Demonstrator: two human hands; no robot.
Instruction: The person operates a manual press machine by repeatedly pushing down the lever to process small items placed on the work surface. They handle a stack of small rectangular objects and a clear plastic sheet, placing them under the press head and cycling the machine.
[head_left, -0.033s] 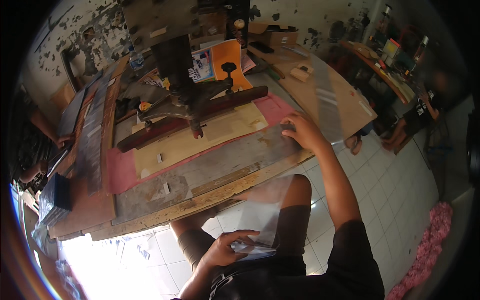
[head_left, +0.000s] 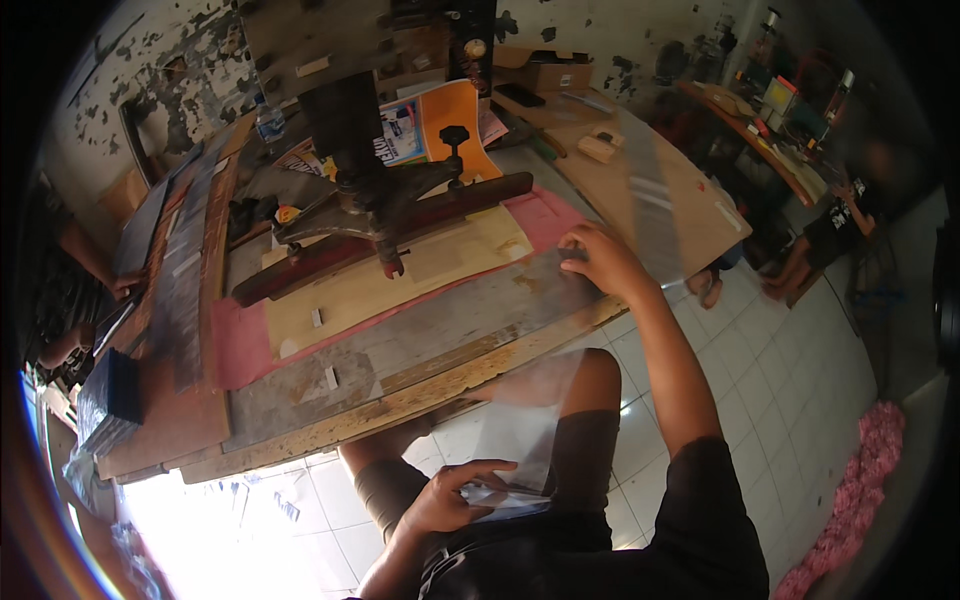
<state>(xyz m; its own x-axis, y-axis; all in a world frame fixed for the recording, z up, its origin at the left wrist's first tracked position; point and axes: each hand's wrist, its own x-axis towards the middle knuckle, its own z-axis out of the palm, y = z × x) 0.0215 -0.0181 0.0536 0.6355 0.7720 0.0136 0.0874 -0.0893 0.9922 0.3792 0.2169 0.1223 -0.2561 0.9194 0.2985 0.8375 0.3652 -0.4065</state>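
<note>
My left hand is low, over my lap, its fingers closed on a clear plastic sheet. The sheet spreads upward across my thighs, below the table edge. My right hand reaches over the right end of the worktable, thumb and fingertips pinched together. A small dark patch shows at those fingertips; what they hold is hard to make out. To their left lies a yellowish board on a pink sheet. Above the board hangs a press head with a long dark red bar.
Two small pale pieces lie on the grey table surface. On the right board rest a clear strip and a tan block. Dark stacked pieces stand at left, near another person's hands. Pink bundles lie on the floor.
</note>
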